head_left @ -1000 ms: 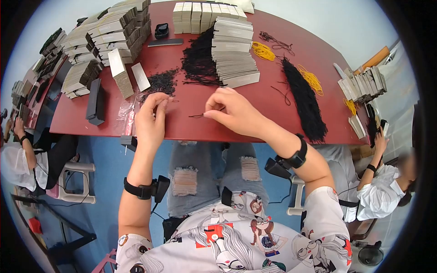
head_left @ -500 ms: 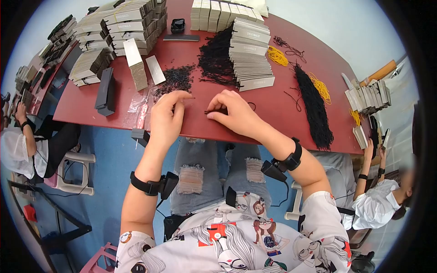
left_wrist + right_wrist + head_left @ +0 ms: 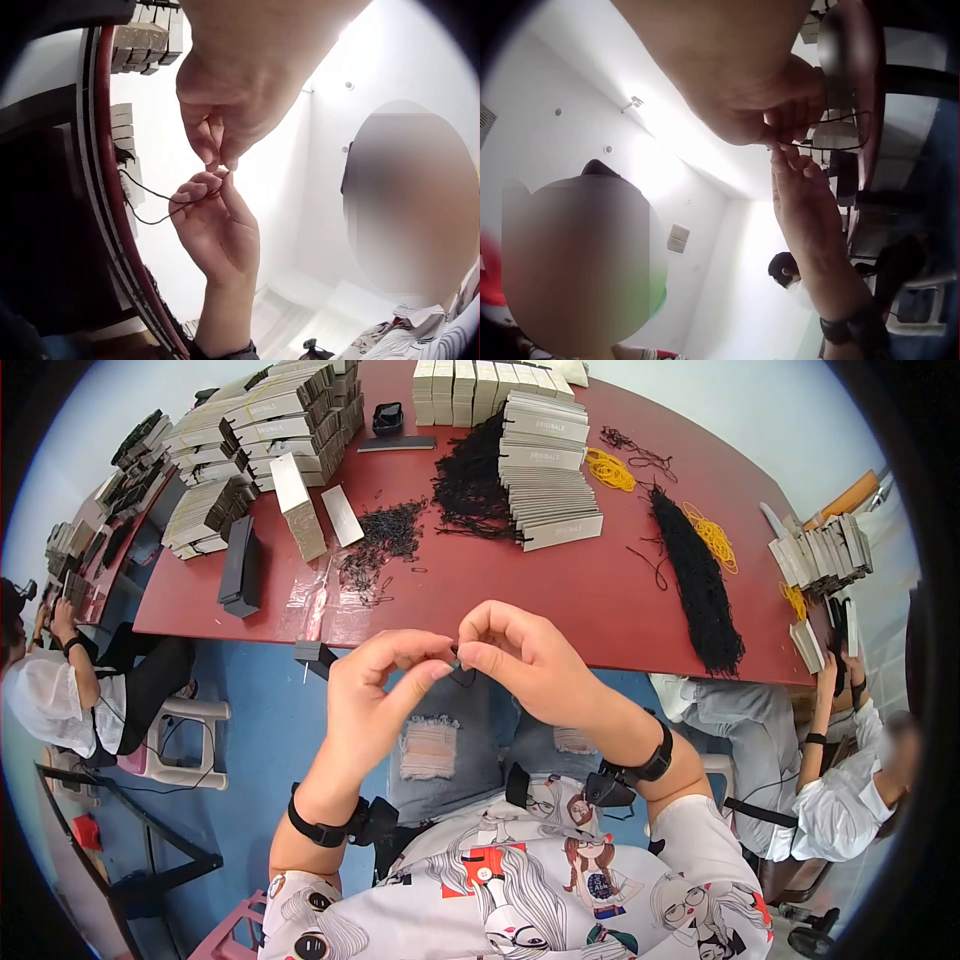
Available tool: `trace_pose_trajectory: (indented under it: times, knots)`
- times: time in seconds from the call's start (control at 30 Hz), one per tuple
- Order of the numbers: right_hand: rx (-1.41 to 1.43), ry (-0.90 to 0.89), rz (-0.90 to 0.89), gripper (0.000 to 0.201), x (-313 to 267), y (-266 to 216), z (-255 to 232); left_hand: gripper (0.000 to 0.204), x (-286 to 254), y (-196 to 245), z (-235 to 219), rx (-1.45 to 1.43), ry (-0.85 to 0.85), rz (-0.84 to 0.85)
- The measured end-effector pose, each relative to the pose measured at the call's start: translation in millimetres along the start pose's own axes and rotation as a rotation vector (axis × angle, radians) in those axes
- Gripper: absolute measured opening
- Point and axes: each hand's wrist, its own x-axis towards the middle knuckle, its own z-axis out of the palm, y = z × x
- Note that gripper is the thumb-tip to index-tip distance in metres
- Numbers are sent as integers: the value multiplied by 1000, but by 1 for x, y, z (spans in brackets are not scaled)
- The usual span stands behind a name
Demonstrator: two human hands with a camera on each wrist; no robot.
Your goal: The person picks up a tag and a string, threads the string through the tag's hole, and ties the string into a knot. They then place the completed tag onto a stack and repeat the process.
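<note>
Just off the table's near edge, both hands meet fingertip to fingertip. My right hand (image 3: 530, 665) pinches a thin black cord (image 3: 825, 148), whose loop hangs beside the fingers and also shows in the left wrist view. My left hand (image 3: 372, 690) pinches at the cord's end between thumb and forefinger; a tiny dark piece shows there, mostly hidden by the fingertips. Beyond the hands lies a pile of small black wire pins (image 3: 385, 535), with several scattered nearer. A bundle of black cords (image 3: 690, 580) lies at the right.
Stacks of grey cards (image 3: 290, 410) fill the table's far left. Cards with black cords (image 3: 555, 470) stand in a row at the back middle. A dark box (image 3: 240, 565), a clear plastic bag (image 3: 320, 595) and yellow cords (image 3: 710, 535) lie about. People sit at both sides.
My left hand has come away from the pin pile, and both hands have drawn back toward the body until their fingertips meet. The cord has moved with the right hand.
</note>
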Motion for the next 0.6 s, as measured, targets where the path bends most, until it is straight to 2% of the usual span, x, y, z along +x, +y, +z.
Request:
trace_pose_trajectory:
  times: [0.17, 0.37, 0.47, 0.53, 0.6]
  knots:
    - [-90, 14, -33, 13, -6, -5, 6, 16, -5, 12, 7, 20, 45, 65]
    - [61, 13, -7, 15, -9, -4, 7, 9, -9, 7, 14, 82, 120, 102]
    - [-64, 78, -32, 13, -11, -9, 8, 7, -10, 6, 18, 65, 177, 85]
    - [-404, 191, -194, 11, -12, -13, 12, 3, -11, 7, 21, 59, 206, 48]
    - [-400, 219, -217, 11, -14, -15, 14, 8, -11, 8, 21, 73, 208, 34]
